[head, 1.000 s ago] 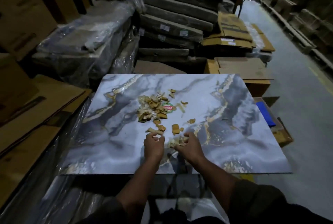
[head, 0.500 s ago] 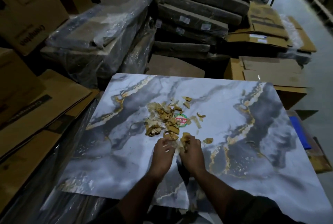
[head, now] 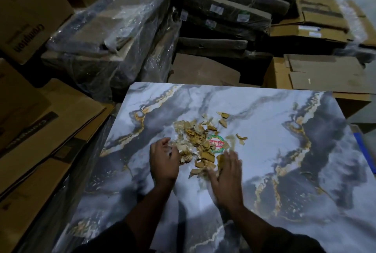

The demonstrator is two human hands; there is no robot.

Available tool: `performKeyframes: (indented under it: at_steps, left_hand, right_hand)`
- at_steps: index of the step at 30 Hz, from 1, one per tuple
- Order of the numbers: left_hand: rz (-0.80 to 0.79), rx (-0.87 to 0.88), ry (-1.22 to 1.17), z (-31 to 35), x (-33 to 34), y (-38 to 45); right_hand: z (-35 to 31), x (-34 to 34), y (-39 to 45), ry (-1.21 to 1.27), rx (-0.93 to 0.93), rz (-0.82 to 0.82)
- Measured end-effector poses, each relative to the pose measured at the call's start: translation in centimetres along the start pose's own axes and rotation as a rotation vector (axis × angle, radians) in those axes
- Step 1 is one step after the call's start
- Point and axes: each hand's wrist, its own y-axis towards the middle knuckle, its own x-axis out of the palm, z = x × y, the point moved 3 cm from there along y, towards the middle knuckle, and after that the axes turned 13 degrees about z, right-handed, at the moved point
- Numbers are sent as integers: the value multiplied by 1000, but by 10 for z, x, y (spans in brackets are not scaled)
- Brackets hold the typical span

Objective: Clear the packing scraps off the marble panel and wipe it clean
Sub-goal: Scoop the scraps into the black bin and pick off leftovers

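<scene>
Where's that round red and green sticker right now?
In the head view the round sticker lies mid-panel on the marble panel, at the scrap pile's right edge, just beyond the right hand.

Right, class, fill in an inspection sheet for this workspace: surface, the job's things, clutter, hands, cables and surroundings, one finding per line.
Surface: marble panel, grey and white with gold veins, lying flat; no cloth in view.
Job's things: pile of tan scraps near the panel's middle, partly over a round red and green sticker; a few loose scraps lie just beyond it.
Clutter: nothing seen on the panel besides the scraps.
Hands: left hand curled at the pile's left edge; right hand flat, fingers straight, blurred, at the near right edge.
Cables: nothing seen.
Surroundings: flattened cardboard on the left, plastic-wrapped bundles behind, cardboard boxes on the right.
</scene>
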Motion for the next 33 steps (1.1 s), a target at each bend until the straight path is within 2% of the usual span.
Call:
performKeyframes:
  at_steps: [6,9,12,17,21,25,30,33]
  left_hand:
    - [-223,354,62,-7,36,48]
    - [-407,509,182,-11,57,67]
    - [-564,627,230,-14,74,66]
    - [-552,715,-21,-21,75,35]
    - [-579,651,-55,-5,65,13]
    - [-509,573,-90,-3,62,5]
    - [-409,278,-184,12,77,-2]
    - [-326,-34,-231,21,87,1]
  right_hand:
    - [-33,14,14,44,-224,39]
    - [-39,19,27,-32,-390,42]
    - [-42,24,45,-57,-457,37]
    - [-47,34,65,-10,-445,31]
    - [-47,37,69,65,-457,7]
    - [-45,34,69,170,-409,-29]
    - [-52,31,76,270,-274,-43]
    - [-58,26,88,376,-47,-123]
